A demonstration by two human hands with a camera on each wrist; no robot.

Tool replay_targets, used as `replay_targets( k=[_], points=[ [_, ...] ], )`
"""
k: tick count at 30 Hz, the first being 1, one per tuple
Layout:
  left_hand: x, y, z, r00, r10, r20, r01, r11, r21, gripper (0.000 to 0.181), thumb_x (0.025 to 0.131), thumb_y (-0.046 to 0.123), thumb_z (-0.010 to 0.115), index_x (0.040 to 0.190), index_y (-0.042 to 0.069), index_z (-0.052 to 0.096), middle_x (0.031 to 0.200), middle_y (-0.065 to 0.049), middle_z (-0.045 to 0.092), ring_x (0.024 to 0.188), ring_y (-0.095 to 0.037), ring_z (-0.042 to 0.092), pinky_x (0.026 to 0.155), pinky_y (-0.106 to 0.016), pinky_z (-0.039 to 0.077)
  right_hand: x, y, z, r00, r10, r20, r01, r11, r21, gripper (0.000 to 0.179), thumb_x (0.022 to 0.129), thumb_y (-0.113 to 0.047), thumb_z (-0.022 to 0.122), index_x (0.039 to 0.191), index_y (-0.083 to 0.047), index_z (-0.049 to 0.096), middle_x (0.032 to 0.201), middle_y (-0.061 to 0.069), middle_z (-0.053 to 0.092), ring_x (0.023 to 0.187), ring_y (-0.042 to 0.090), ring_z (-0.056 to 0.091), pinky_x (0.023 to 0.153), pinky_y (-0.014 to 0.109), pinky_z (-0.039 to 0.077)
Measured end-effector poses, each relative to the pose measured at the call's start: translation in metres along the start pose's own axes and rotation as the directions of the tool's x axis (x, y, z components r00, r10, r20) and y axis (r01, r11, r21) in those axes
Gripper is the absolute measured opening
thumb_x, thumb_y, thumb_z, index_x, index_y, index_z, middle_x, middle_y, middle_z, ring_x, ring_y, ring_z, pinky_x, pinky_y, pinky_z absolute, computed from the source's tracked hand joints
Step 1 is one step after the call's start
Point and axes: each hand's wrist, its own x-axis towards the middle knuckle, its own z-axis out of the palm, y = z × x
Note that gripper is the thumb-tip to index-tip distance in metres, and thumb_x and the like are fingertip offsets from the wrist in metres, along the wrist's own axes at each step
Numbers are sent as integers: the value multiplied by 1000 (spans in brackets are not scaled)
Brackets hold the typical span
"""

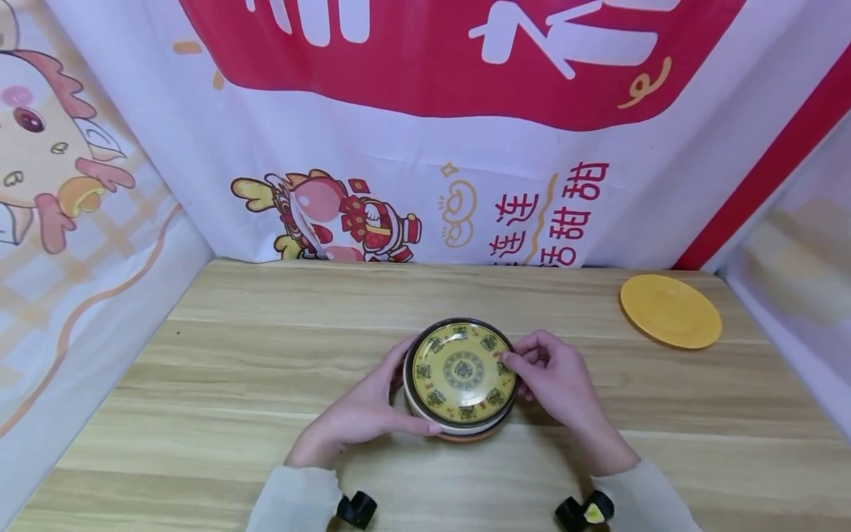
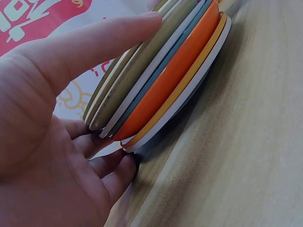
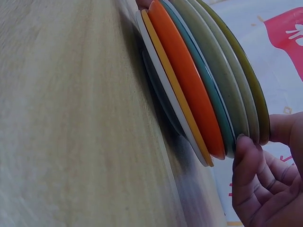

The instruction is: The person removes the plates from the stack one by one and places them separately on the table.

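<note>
A stack of several plates [image 2: 168, 90] sits on the table, its rims olive, cream, teal, orange, yellow and white. On top is a yellow patterned plate [image 1: 463, 372] with a dark rim. My left hand [image 1: 368, 406] holds the stack from the left, thumb along the front rims. In the left wrist view, the fingertips of that hand curl against the rims from the top plates down to the lowest ones. At the right side, my right hand [image 1: 557, 377] pinches the upper plates' edge, thumb over the top plate's rim, fingers at the olive rims [image 3: 220, 71].
One yellow plate [image 1: 671, 310] lies apart at the back right of the wooden table [image 1: 266, 347]. A printed cloth [image 1: 425, 140] hangs along the table's back edge, and cloth walls [image 1: 73, 310] stand at both sides.
</note>
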Motion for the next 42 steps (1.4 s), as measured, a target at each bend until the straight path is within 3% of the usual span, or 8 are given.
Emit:
replay_targets(
  k=[27,38,42],
  points=[
    [-4,3,2,1000,16,-5,-16,1000,-1,130,69,18,101,172,23,22,178,-11,28,165,-38,24,136,-62,10,-4,0,1,1000,-14,-19,15,1000,18,25,98,-25,78,110,-6,67,91,8,68,66,22,66,55,29,59],
    [-3,-1,1,1000,26,11,-26,1000,0,127,72,19,100,172,26,23,178,-8,27,167,-37,21,136,-62,9,-4,2,2,995,-67,-68,67,998,7,16,97,-23,79,103,-8,73,92,6,69,78,17,63,62,28,63],
    [-3,-2,0,999,34,14,-34,999,-7,127,71,18,100,172,25,23,178,-7,29,166,-36,24,137,-61,10,-3,2,1,996,-49,-75,51,999,17,18,97,-24,79,104,-8,74,93,6,69,79,18,63,62,28,63]
  ],
)
